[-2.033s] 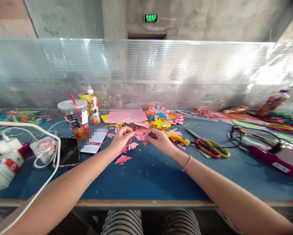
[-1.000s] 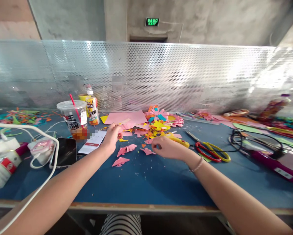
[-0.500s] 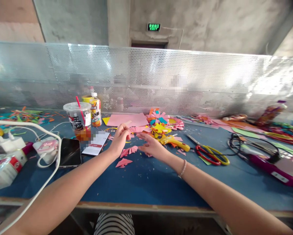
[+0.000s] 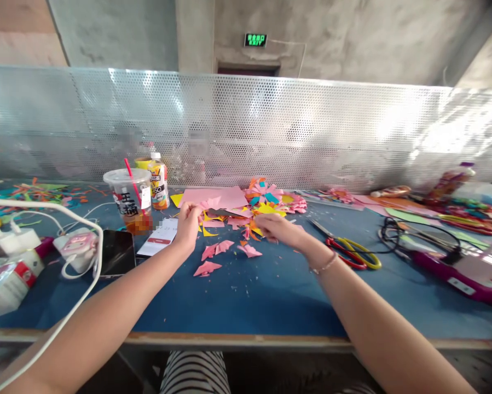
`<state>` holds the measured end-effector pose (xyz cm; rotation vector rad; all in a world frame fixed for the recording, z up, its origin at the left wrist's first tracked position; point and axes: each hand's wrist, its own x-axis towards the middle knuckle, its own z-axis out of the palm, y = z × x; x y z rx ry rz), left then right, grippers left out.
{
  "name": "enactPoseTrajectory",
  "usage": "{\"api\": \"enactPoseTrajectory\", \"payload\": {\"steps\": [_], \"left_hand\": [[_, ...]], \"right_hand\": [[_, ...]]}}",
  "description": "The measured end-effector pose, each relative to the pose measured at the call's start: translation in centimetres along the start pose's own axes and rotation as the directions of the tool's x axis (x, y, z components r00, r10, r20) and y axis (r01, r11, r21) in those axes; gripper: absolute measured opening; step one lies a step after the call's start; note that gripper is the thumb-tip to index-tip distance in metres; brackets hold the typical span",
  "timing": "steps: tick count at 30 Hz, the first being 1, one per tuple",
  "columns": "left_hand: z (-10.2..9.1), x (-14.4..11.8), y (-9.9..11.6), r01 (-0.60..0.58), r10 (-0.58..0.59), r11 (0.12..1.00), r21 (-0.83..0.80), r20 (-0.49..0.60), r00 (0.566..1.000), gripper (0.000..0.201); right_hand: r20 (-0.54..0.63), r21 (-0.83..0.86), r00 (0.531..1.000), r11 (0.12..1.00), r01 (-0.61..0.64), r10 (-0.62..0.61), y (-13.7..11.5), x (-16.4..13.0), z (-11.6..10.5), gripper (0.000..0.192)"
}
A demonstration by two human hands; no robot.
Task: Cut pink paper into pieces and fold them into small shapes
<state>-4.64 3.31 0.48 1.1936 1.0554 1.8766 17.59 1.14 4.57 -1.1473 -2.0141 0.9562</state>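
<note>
I see pink scraps [image 4: 213,250] between my hands on the blue table [image 4: 249,295], red-and-yellow scissors [image 4: 354,254] right of them, and striped trousers [image 4: 194,372] below.

A drink cup [image 4: 127,197] with a red straw stands beside a juice bottle [image 4: 158,187], a phone [image 4: 115,251] nearby.

A green sign [image 4: 255,39] on the concrete wall reads "EXIT" under small characters too fine to read, and the plastic cup [image 4: 127,196] bears bold black Chinese characters.
</note>
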Motion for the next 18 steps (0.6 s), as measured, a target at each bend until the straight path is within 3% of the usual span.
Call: {"api": "enactPoseTrajectory", "payload": {"steps": [2, 6, 8, 10, 12, 18], "left_hand": [[-0.1, 0.3, -0.2, 0.004, -0.004, 1.0, -0.005, -0.011, 1.0, 0.007], [-0.1, 0.2, -0.4, -0.001, 0.001, 1.0, 0.015, 0.018, 1.0, 0.008], [0.0, 0.0, -0.5, 0.003, -0.004, 1.0, 0.031, 0.043, 0.999, 0.007], [0.1, -0.3, -0.6, 0.012, -0.015, 0.999, 0.045, 0.062, 0.998, 0.007], [0.2, -0.4, -0.7, 0.011, -0.015, 0.998, 0.058, 0.068, 0.998, 0.006], [-0.2, -0.2, -0.5, -0.003, 0.002, 1.0, 0.022, 0.066, 0.998, 0.004]], "right_hand": [[-0.187, -0.057, 0.982, 0.998, -0.028, 0.017, 0.5, -0.3, -2.4, 0.033], [-0.351, -0.179, 0.935, 0.984, -0.023, -0.042, 0.8, -1.2, -5.9, 0.033], [-0.4, -0.357, 0.905, 0.934, -0.011, -0.143, 0.5, -1.5, -6.5, 0.033], [-0.383, -0.51, 0.894, 0.86, 0.006, -0.234, -0.1, -1.5, -6.3, 0.032], [-0.305, -0.606, 0.914, 0.795, 0.03, -0.268, -1.1, -1.3, -5.6, 0.033], [-0.14, -0.718, 0.939, 0.685, 0.123, -0.315, -4.5, -1.7, -4.3, 0.032]]}}
